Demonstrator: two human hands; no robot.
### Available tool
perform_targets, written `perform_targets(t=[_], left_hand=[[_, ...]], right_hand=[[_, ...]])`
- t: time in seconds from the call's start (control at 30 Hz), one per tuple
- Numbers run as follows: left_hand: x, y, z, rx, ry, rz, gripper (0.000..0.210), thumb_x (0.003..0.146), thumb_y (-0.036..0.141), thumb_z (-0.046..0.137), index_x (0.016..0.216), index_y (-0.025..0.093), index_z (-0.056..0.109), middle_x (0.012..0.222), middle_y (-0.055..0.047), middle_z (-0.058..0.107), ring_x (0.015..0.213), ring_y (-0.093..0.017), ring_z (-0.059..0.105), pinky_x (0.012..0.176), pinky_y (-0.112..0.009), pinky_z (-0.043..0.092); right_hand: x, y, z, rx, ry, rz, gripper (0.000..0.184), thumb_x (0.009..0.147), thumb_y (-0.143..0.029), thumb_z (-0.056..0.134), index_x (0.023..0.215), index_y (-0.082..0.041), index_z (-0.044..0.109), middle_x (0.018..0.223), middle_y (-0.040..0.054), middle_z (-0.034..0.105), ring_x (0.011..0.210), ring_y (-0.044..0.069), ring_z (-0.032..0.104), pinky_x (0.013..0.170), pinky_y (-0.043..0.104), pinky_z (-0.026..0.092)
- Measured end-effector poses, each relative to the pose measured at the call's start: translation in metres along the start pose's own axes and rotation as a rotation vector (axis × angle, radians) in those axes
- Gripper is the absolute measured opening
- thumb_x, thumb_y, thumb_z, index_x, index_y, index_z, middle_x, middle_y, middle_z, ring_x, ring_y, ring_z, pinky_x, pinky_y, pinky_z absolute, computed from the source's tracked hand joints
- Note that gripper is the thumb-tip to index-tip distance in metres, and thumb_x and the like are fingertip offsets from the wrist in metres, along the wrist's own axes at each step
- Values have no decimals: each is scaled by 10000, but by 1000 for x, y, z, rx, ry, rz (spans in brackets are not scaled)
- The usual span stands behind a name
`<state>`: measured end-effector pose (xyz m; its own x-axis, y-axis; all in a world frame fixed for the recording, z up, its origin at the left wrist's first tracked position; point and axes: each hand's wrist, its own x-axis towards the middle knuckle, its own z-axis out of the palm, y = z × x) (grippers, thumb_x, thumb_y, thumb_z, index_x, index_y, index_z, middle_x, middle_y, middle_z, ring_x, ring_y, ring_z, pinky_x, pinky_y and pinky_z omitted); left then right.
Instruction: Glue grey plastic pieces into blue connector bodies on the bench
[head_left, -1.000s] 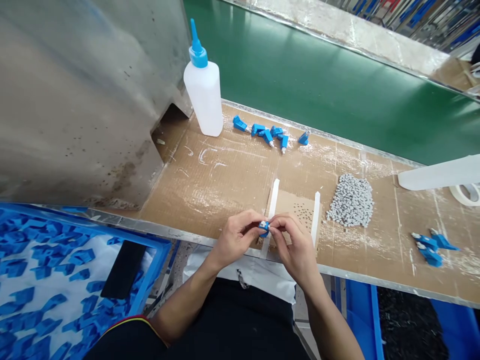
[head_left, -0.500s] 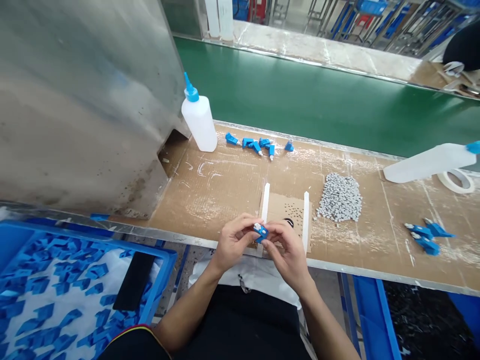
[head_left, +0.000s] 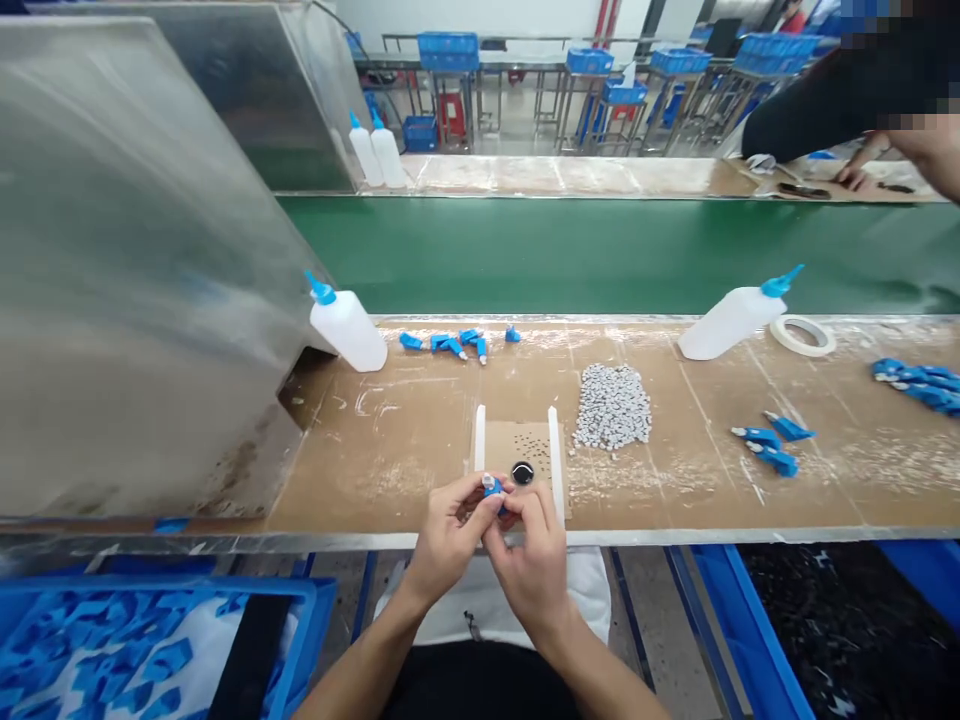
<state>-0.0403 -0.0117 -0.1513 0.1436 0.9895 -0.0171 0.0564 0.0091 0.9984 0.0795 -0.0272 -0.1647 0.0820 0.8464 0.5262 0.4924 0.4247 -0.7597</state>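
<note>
Between my two hands, just above the table's front edge, is a small blue plastic part with a whitish piece on its top end. My left hand pinches it from the left with thumb and forefinger. From the other side, the fingers of my right hand close on the same part and hide its lower end. Right behind the hands, a small round black dish sits on a cardboard piece scattered with tiny dark bits and flanked by two white strips. To its right lies a pile of small grey pieces.
White bottles with blue nozzles stand left and right, near a tape roll. More blue parts lie about. Bins flank me below. Beyond the green belt, a co-worker's arm reaches in.
The view has tilted up, showing more of the far side. Both hands still hold the blue part, which has turned; my right hand sits lower around it.
</note>
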Motion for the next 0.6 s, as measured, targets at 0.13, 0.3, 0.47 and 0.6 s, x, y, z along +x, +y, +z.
perform_targets(t=[0.13,0.3,0.47,0.6], left_hand=[[65,6,-8,259,-346,93,456,958,440,648,1338,190,677,1127,-129,806,906,-249,783,805,-374,646],[177,17,-63,1187,4,242,373,944,139,471,1223,159,717,1314,-217,700,1205,-385,677,1019,-561,532],[202,10,-94,1552,-140,115,437,940,138,428,1306,190,660,1222,-191,701,1044,-358,724,800,-419,576],[193,9,-97,1598,-88,133,483,954,97,353,1343,185,625,1216,-214,677,1088,-379,700,797,-419,554]], right_hand=[[9,46,-52,-131,96,78,39,986,-235,595,1009,-236,626,867,35,621,677,166,609,589,290,544],[30,145,-168,-627,246,296,184,939,-390,592,938,-216,650,824,75,620,658,231,580,668,400,531],[57,200,-243,-971,147,468,196,880,-315,540,929,-199,690,969,161,668,851,310,627,769,441,509],[69,193,-235,-1022,115,340,248,895,-320,537,1004,-174,705,1079,208,651,957,345,627,841,471,503]])
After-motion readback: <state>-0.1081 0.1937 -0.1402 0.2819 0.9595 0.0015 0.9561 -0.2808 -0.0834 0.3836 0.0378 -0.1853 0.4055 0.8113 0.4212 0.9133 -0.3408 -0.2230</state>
